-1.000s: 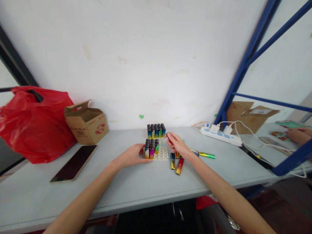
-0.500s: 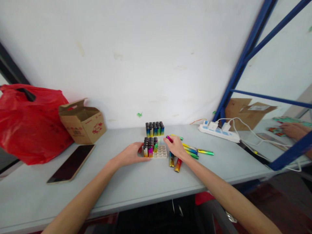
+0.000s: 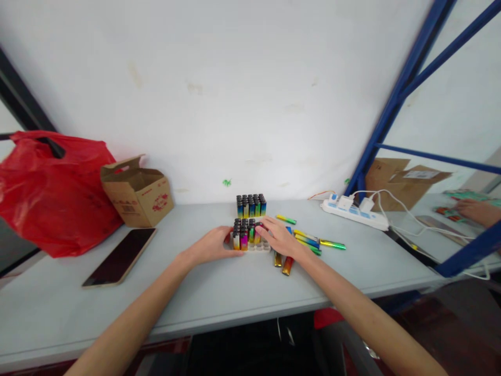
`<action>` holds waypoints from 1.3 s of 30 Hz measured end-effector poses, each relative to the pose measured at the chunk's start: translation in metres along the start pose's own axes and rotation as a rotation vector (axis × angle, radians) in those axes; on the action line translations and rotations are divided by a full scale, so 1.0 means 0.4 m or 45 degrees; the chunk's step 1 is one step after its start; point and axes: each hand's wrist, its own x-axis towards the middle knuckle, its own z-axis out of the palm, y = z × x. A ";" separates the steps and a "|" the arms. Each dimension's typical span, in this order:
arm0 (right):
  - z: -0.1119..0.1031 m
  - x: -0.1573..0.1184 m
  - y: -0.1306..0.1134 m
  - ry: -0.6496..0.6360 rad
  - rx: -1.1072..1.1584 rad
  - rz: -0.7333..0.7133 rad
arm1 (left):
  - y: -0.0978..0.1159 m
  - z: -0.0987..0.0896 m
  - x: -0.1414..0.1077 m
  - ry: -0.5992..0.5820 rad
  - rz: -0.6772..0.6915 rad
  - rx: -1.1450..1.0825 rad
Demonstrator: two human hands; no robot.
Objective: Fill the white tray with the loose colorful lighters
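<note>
**Both hands at the near lighter tray**

Left hand (image 3: 213,244) flat on the grey table (image 3: 219,292), fingers together and curled against the left side of the white tray (image 3: 261,247). Right hand (image 3: 278,236) over the tray's right half, fingertips (image 3: 263,225) down among the upright lighters (image 3: 243,234); whether pinched on one of them, cannot tell, the hand hiding its own grip. Tray near the middle of the table, its left rows filled with black-capped lighters in rainbow colours, a few bare sockets just visible along the front edge.

Just behind, nearer the white wall (image 3: 235,94): a second block of lighters (image 3: 251,206), standing full and apart from the first. Right of the tray, loose lighters (image 3: 309,241) lying flat in a fan, two more (image 3: 287,265) under the right wrist.

Farther off: power strip (image 3: 354,215) with white plugs and cables at the right rear; phone (image 3: 120,256) face up at the left; open cardboard box (image 3: 138,191) behind it; red plastic bag (image 3: 47,193) at the far left. Blue rack frame (image 3: 395,99) at the right, and beyond it another person's hand (image 3: 475,210) on a neighbouring table.
</note>
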 end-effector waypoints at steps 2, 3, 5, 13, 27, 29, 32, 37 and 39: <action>-0.001 -0.003 -0.002 -0.105 0.007 -0.015 | 0.002 0.000 0.000 0.014 -0.013 0.005; 0.001 -0.004 -0.001 -0.134 0.016 0.001 | 0.003 0.000 0.000 0.018 -0.016 0.000; 0.006 -0.005 0.001 -0.118 0.045 0.053 | 0.007 0.000 0.000 0.021 -0.020 -0.011; 0.003 0.000 0.002 -0.155 0.079 0.074 | 0.013 -0.001 0.001 0.029 0.001 -0.040; 0.012 -0.002 0.028 -0.173 -0.117 0.008 | 0.004 0.001 0.000 0.015 -0.002 -0.041; 0.021 -0.001 0.019 -0.167 -0.178 0.027 | -0.002 0.004 0.000 0.022 -0.004 -0.037; 0.025 0.002 0.007 -0.190 -0.225 0.031 | -0.009 0.006 0.000 0.032 -0.004 -0.029; -0.038 0.005 0.040 -0.117 -0.216 0.033 | -0.005 0.001 0.000 0.011 0.010 -0.043; -0.072 -0.001 0.082 0.049 -0.349 0.104 | -0.001 -0.001 0.001 0.002 0.005 -0.047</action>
